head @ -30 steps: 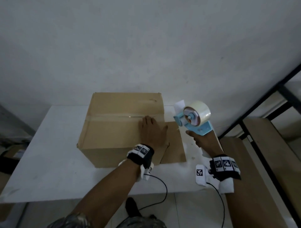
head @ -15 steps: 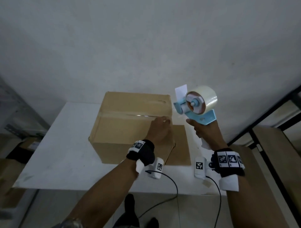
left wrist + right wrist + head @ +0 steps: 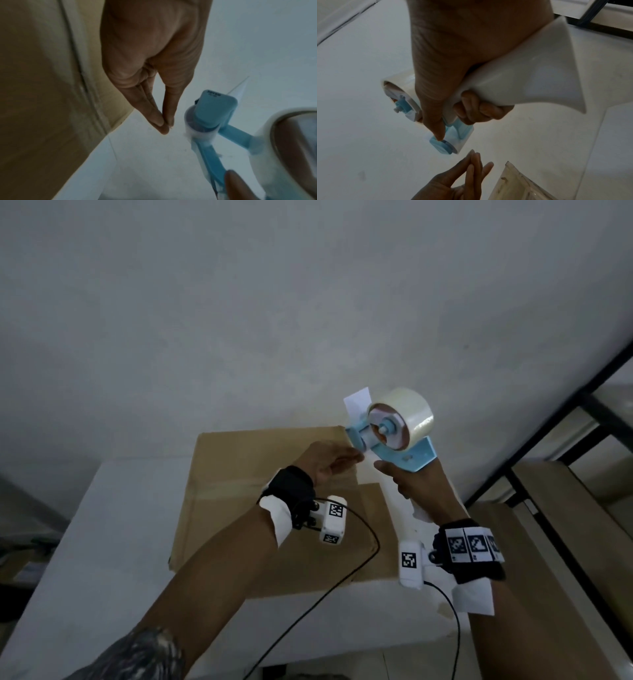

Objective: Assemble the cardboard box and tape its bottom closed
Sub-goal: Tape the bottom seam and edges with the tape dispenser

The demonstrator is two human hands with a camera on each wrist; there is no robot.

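Observation:
The brown cardboard box (image 3: 239,491) stands on the white table (image 3: 102,542), a seam running across its top face. My right hand (image 3: 404,477) grips the white handle of the blue tape dispenser (image 3: 394,436) and holds it in the air past the box's far right corner, with the clear tape roll (image 3: 407,416) on top. In the right wrist view my fingers (image 3: 479,108) wrap round the handle (image 3: 530,75). My left hand (image 3: 356,455) hovers above the box with straight fingers, their tips (image 3: 163,124) just short of the dispenser's front roller (image 3: 202,121); it holds nothing.
A flat brown cardboard piece (image 3: 373,529) lies on the table against the box's right side. A black metal frame (image 3: 582,419) and brown boards (image 3: 565,525) stand to the right of the table. A grey wall rises behind. A black cable (image 3: 359,563) hangs from my left wrist.
My left hand has lifted off the box top and moved right towards the dispenser's front. My right hand has raised the dispenser higher and farther back.

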